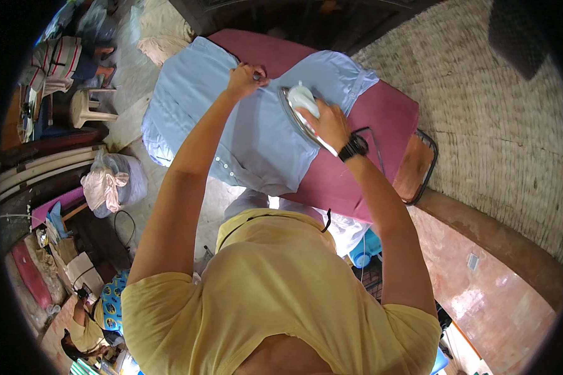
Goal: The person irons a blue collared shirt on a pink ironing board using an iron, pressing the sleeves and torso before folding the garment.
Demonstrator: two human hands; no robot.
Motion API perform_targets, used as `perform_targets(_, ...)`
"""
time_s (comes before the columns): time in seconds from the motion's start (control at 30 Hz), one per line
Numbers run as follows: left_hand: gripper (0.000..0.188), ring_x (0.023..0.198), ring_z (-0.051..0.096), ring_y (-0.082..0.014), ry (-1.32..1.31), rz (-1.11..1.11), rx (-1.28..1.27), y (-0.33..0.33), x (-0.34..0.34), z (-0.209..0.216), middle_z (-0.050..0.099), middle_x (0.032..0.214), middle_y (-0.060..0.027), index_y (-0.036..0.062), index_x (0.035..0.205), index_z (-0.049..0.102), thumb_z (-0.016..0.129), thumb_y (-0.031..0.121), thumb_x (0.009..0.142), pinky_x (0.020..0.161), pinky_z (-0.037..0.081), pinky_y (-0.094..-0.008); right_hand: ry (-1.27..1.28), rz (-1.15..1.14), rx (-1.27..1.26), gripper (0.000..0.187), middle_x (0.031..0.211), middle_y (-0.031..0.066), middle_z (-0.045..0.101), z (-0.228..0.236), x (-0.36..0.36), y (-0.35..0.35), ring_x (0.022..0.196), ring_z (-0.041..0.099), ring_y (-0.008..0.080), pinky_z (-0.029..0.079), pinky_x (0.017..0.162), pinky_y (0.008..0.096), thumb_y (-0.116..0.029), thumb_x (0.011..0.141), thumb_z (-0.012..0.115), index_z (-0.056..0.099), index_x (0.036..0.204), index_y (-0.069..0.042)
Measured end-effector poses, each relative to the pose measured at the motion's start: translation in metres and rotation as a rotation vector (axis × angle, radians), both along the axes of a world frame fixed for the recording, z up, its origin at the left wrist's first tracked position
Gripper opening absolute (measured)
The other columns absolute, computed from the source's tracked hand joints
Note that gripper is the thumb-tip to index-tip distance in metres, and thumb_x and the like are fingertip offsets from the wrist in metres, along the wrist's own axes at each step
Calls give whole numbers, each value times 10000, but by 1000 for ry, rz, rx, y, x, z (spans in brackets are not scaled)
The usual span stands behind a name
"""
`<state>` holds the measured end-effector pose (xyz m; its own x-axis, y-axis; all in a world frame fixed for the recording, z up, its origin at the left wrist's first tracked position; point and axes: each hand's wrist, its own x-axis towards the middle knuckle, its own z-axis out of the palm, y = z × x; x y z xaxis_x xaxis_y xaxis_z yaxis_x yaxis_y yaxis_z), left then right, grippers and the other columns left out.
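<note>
A light blue button-up shirt (pixel 197 94) is spread over a maroon-covered ironing board (pixel 381 119), part of it hanging over the left side. My right hand (pixel 331 128) is wrapped round the handle of a white clothes iron (pixel 303 100). The iron's metal soleplate lies against the shirt, right of the middle. Up and to the left of it, my left hand (pixel 247 80) is closed at the shirt's upper edge, its fingers pinching the cloth. A small dark ring-like spot shows at those fingers; I cannot make out what it is.
Past the board's right end are a dark metal frame (pixel 430 165) and a woven mat (pixel 463 87). To the left stand a plastic stool (pixel 87 107) and a bundle of clothes in plastic (pixel 116 181). Other people are at the far left and lower left.
</note>
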<state>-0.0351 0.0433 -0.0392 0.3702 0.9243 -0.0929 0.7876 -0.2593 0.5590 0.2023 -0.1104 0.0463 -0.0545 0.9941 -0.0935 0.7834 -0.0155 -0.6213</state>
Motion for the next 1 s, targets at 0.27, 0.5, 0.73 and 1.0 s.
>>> perform_targets(0.27,262,980,553,-329,-279,248,544,-48,-16,7,590,1031,-106,78,1031,572,692,127,803,850,432,-444,-28,-85,98,617,798,299,656,-5,-51,64,805,647,464,512,712,527,-576,870,583,658,913,35)
perform_targets(0.5,308,876,571,-360,-351,-271,-64,-273,48,17,553,948,-162,33,1014,532,705,139,782,777,483,-442,-87,-92,80,618,833,285,666,2,-52,62,809,651,468,522,695,539,-588,869,583,663,920,24)
perform_targets(0.73,537,934,577,-385,-237,-180,-182,-297,58,-17,566,1018,-183,-13,1190,480,626,2,674,865,484,-447,-33,-83,29,618,868,286,665,0,-49,52,838,646,469,517,720,537,-583,864,593,660,937,27)
perform_targets(1.0,443,753,577,-254,-342,-233,-416,-283,46,-12,576,865,-128,25,1137,514,746,129,773,669,485,-362,24,-73,-97,542,930,288,657,-7,-15,-58,865,619,485,495,751,535,-480,895,595,632,981,54)
